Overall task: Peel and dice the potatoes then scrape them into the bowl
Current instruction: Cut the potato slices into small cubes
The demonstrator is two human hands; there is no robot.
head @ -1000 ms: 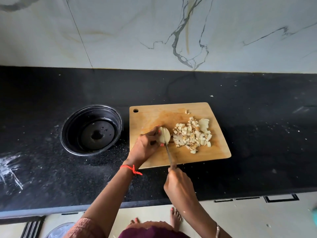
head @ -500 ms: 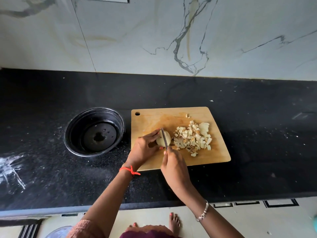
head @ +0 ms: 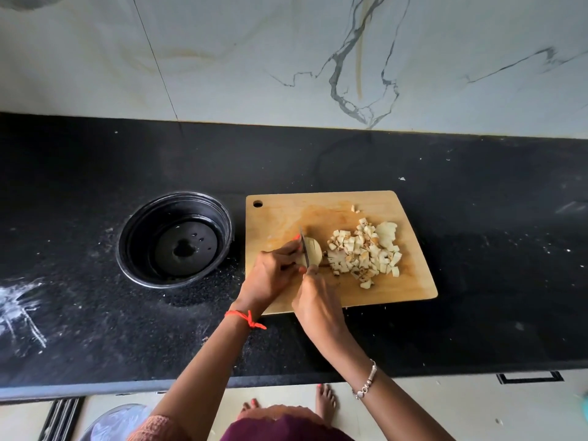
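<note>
A wooden cutting board [head: 413, 281] lies on the black counter. On it sits a peeled potato piece [head: 314, 253], which my left hand [head: 270, 276] holds from the left with curled fingers. My right hand [head: 315, 305] grips a knife [head: 306, 249] whose blade stands across the potato piece. To the right of the piece lies a heap of diced potato [head: 366, 253], with a larger uncut chunk [head: 386, 232] at its far side. An empty black bowl [head: 133, 237] stands left of the board.
The black counter [head: 493, 249] shows white specks and a white smear at the far left [head: 19, 310]. A marble wall rises behind. The counter's front edge runs below my arms, with the floor and my feet beneath.
My right hand has slid the knife forward over the potato piece, from behind it to across its middle. My left hand stays on the piece.
</note>
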